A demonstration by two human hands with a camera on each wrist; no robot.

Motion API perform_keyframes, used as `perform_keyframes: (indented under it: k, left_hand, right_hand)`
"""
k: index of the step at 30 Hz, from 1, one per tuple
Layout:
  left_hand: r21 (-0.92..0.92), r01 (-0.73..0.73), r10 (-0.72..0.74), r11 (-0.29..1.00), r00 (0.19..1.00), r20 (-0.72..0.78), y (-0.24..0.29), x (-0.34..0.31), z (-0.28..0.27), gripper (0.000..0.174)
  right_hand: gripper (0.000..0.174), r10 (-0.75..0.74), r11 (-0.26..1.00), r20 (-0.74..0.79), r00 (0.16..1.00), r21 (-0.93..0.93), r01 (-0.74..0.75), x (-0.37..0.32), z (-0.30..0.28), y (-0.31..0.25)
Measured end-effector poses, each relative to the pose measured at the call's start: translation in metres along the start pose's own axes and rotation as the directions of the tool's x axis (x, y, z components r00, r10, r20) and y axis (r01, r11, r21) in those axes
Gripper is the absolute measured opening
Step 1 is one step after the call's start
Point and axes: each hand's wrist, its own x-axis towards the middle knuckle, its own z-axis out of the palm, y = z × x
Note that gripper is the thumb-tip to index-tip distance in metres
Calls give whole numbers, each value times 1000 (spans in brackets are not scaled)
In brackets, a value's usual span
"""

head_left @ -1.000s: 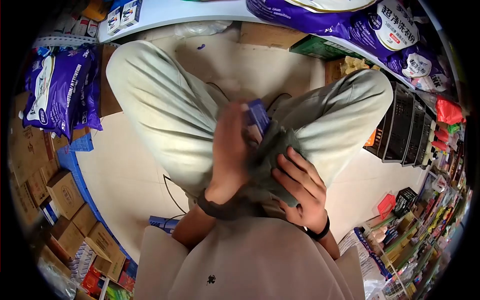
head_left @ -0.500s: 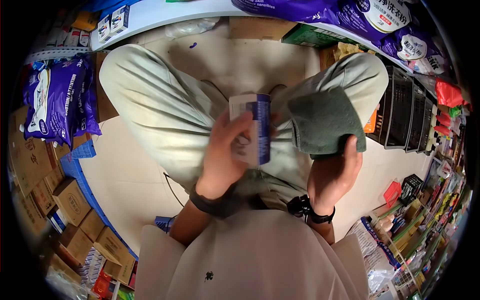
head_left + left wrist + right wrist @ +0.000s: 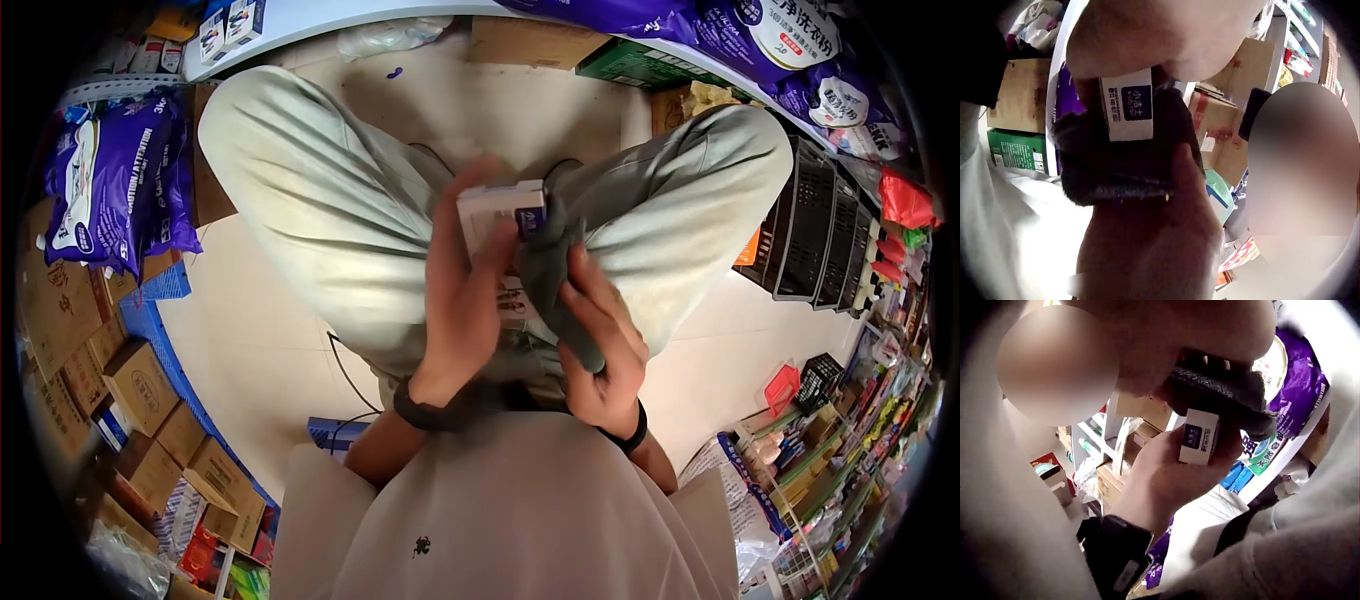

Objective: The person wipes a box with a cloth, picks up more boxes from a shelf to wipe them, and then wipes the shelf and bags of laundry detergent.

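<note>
Cloth [image 3: 546, 272] in right hand [image 3: 608, 362] meets edge of box [image 3: 485, 214].

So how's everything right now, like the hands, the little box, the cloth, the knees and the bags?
left hand: gripping the box
right hand: holding the cloth
little box: held, against the cloth
dark green cloth: folded and bent
knees: bent, wide apart
purple bag at the left: plump
clear plastic bag: crumpled, on the floor
</note>
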Motion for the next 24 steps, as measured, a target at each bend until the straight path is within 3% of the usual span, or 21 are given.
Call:
perform_keyframes:
  k: [2, 5, 7, 8, 9, 10, 12, 15, 17, 18, 19, 20, 21, 24]
  left_hand:
    - [-51, 28, -29, 998, 999, -15, -1, 2, 0, 54]
    - [-114, 70, -64, 991, 997, 51, 1, 6, -8, 54]
    - [-254, 141, -113, 957, 986, 119, 3, 8, -11, 54]
    - [-426, 196, -132, 883, 976, 175, 5, 10, -13, 54]
    - [-579, 252, -139, 776, 963, 232, 6, 13, -15, 55]
    - [-707, 305, -135, 638, 948, 287, 7, 15, -15, 56]
    - [-670, 372, -232, 642, 927, 293, 8, 13, -12, 62]
    - [-676, 477, -319, 561, 879, 355, 3, 11, -5, 59]
    - [-610, 463, -324, 643, 886, 332, -4, 5, -4, 57]
    - [-574, 456, -323, 680, 889, 324, -9, 2, -4, 57]
    - [-274, 283, -195, 919, 931, 309, -17, -4, -7, 54]
    - [64, 46, -63, 997, 956, 287, -25, -11, -11, 52]
    - [69, 37, -52, 997, 971, 233, -34, -9, -11, 51]
    - [-103, 95, -69, 990, 971, 229, -37, 4, -17, 52]
  right_hand:
    - [51, -43, 999, 51, 998, 0, 43, -10, -4, 6]
    - [46, -3, 998, 145, 989, 69, -7, -14, -16, 5]
    - [43, 182, 964, 127, 975, 170, -202, -26, -29, 9]
    - [42, 273, 930, 126, 954, 220, -295, -32, -33, 9]
    - [43, 483, 844, 4, 876, 266, -466, -34, -34, 5]
    - [46, 649, 664, -118, 752, 571, -483, -26, -29, 4]
    - [47, 649, 579, -264, 714, 780, -237, -15, -31, 10]
    - [52, 288, 902, -484, 826, 427, -64, 16, -23, 4]
    - [50, -7, 989, -388, 922, 135, 64, 25, -16, 7]
    - [51, -84, 995, -267, 960, 20, 93, 32, -14, 4]
    - [52, -159, 985, -140, 977, -84, 148, 39, -12, 0]
    - [55, -155, 976, 29, 987, -152, 158, 47, -11, -9]
    - [60, -154, 939, 110, 982, -292, 180, 48, -1, -11]
    - [70, -142, 953, 120, 982, -251, 169, 32, 8, -12]
